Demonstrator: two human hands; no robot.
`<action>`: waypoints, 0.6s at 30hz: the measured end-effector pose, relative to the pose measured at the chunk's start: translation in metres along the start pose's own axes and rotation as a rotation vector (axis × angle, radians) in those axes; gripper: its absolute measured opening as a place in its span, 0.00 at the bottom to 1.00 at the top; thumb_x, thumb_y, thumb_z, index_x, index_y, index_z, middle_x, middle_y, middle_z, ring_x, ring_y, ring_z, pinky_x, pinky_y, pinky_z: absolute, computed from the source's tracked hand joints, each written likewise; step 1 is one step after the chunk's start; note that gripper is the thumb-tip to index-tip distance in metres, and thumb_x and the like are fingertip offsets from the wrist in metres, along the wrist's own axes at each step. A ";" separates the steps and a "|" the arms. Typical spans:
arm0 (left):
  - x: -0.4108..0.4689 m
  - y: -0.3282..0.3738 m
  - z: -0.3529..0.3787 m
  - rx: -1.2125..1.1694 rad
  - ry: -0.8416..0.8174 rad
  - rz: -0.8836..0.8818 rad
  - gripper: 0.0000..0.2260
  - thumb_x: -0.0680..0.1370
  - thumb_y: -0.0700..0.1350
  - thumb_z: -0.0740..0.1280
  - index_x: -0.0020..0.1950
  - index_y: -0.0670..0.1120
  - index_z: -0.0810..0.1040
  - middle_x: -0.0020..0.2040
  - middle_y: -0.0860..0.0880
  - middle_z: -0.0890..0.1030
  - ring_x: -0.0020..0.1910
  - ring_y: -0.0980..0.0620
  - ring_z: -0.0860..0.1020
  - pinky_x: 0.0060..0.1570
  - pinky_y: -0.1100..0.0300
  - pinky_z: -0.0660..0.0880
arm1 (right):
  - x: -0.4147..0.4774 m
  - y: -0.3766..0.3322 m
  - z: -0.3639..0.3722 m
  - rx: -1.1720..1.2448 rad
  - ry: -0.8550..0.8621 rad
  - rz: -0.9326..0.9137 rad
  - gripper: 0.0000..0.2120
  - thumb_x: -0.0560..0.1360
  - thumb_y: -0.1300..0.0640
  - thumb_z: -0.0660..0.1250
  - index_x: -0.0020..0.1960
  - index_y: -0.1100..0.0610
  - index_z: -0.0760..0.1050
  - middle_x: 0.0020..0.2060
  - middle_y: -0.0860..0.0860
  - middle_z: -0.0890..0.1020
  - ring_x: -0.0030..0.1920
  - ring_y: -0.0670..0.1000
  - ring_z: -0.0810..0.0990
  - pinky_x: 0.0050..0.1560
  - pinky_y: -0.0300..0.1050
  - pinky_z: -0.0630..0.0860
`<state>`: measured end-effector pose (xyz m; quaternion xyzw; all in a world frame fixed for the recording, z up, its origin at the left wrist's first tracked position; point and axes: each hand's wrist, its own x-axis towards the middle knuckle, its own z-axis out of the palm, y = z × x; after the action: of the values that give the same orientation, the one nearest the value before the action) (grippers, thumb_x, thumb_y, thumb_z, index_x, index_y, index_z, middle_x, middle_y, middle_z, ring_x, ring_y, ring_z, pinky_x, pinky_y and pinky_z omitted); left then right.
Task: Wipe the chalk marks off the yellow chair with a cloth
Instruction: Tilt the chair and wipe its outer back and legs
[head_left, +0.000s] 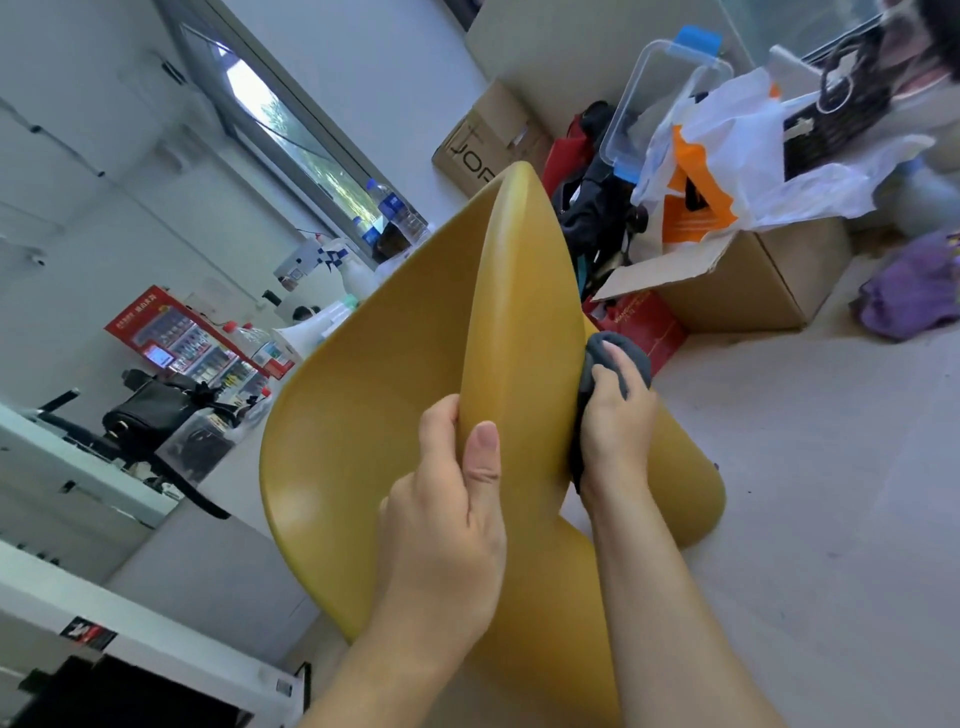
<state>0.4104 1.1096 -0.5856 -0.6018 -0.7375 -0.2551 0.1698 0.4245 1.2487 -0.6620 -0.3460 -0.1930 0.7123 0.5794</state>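
Right, the right hand (615, 415) is clenched round a bunched dark grey cloth (635, 358) at centre right of the frame. Its fingers curl over the wad and press it against the far face of the smooth mustard-yellow moulded plastic chair (374, 415). The left hand (452, 499) clamps the chair's curved shell edge at lower centre, thumb flat on the near face, fingers wrapped behind.

Likely reason: the left hand braces the shell so it doesn't swing away under the rubbing, and tilts it so the wiped side is reachable. The cloth touches the shell just right of its ridge, a little above and right of the left-hand grip. The hands are near each other, on opposite sides of the same panel.

No chalk marks are visible: the surface under the cloth faces away from the camera, and the near face looks clean. Can't judge how much is left.

The chair fills mid-frame over a pale floor (805, 493). An open brown cardboard box (753, 280) sits upper right, well apart from the hands.
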 end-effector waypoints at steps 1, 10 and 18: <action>0.004 0.000 0.003 0.013 0.016 0.016 0.25 0.77 0.65 0.45 0.64 0.52 0.67 0.29 0.58 0.75 0.26 0.55 0.72 0.27 0.60 0.63 | -0.014 -0.010 0.001 0.035 0.016 -0.096 0.17 0.76 0.53 0.60 0.62 0.44 0.77 0.66 0.47 0.69 0.62 0.45 0.71 0.63 0.43 0.69; 0.040 0.023 0.004 0.211 -0.079 0.340 0.26 0.79 0.53 0.49 0.77 0.56 0.49 0.69 0.52 0.69 0.60 0.54 0.73 0.56 0.55 0.74 | -0.035 -0.040 0.012 0.140 0.039 -0.587 0.13 0.76 0.57 0.64 0.58 0.43 0.77 0.59 0.48 0.73 0.59 0.40 0.75 0.62 0.37 0.72; 0.063 0.028 -0.003 0.701 -0.014 0.485 0.27 0.77 0.52 0.57 0.75 0.47 0.62 0.70 0.41 0.67 0.67 0.42 0.67 0.61 0.46 0.70 | -0.028 -0.019 -0.012 0.009 0.048 -0.288 0.13 0.78 0.52 0.62 0.59 0.45 0.79 0.61 0.47 0.74 0.61 0.43 0.74 0.65 0.42 0.70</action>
<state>0.4233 1.1628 -0.5432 -0.6652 -0.6180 0.0626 0.4143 0.4486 1.2249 -0.6498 -0.3290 -0.2235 0.6142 0.6816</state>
